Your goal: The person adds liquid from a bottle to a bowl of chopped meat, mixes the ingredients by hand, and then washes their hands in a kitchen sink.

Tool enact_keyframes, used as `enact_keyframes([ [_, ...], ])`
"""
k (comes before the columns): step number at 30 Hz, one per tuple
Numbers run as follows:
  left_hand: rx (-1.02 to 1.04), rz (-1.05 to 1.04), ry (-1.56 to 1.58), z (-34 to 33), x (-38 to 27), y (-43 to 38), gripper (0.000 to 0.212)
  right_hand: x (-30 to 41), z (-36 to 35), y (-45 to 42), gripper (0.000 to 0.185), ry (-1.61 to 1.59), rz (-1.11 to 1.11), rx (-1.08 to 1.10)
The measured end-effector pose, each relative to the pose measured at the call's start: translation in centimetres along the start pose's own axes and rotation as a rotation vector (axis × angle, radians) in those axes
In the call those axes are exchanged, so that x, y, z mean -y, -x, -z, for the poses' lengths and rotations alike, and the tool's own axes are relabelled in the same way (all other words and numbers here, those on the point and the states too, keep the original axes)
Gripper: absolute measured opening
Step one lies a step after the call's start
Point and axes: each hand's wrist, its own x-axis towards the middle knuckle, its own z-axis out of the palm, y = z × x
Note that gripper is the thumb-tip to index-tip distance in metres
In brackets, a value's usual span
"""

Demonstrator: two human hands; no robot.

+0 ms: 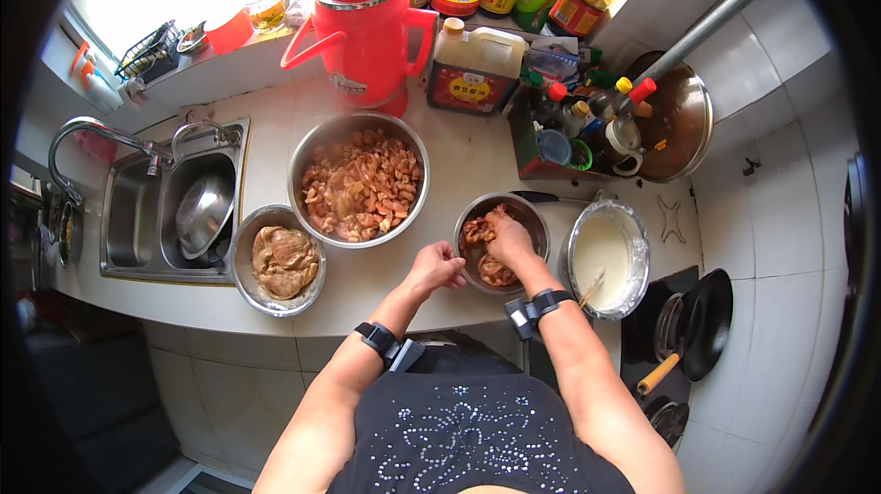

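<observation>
My right hand (508,238) reaches into a small steel bowl (542,267), its fingers down among pieces of raw marinated meat (497,270); whether they grip a piece is hidden. At the same bowl's left rim is my left hand (438,267), fingers curled, with nothing plainly held. Behind and to the left, a large steel bowl (421,212) holds many small chunks of raw meat (361,184). Larger marinated pieces (283,260) lie in another steel bowl (241,270) farther left. Right of my right hand, a metal pot (643,267) contains pale batter (602,253) with wooden chopsticks (592,287) in it.
A double sink (134,219) is at the left. Along the back stand a red thermos jug (361,33), a soy sauce jug (475,67) and a box of bottles (537,164). A black-handled utensil (537,197) lies behind the small bowl. A frying pan (709,329) sits by the stove at the right.
</observation>
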Motion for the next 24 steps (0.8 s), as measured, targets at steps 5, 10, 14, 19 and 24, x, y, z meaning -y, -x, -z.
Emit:
enact_keyframes([
  [5,-0.030,0.030,0.023,1.1,0.4,0.2,0.014,-0.8,3.7,3.4,0.043,-0.509,0.219,0.000],
  [10,-0.029,-0.013,0.024,0.9,0.4,0.0,0.013,-0.8,6.1,5.6,0.029,-0.268,0.190,-0.098],
  [14,-0.134,-0.122,-0.469,0.8,-0.4,-0.2,0.018,-0.3,4.6,4.9,0.017,-0.255,0.196,-0.126],
  [19,-0.277,-0.370,-0.842,0.1,-4.2,-0.4,0.023,0.4,6.5,5.2,0.022,-0.432,0.195,-0.335],
  [24,-0.249,-0.602,-0.911,-1.6,-8.3,-3.7,0.013,-1.6,3.9,5.1,0.024,-0.265,0.270,-0.269],
])
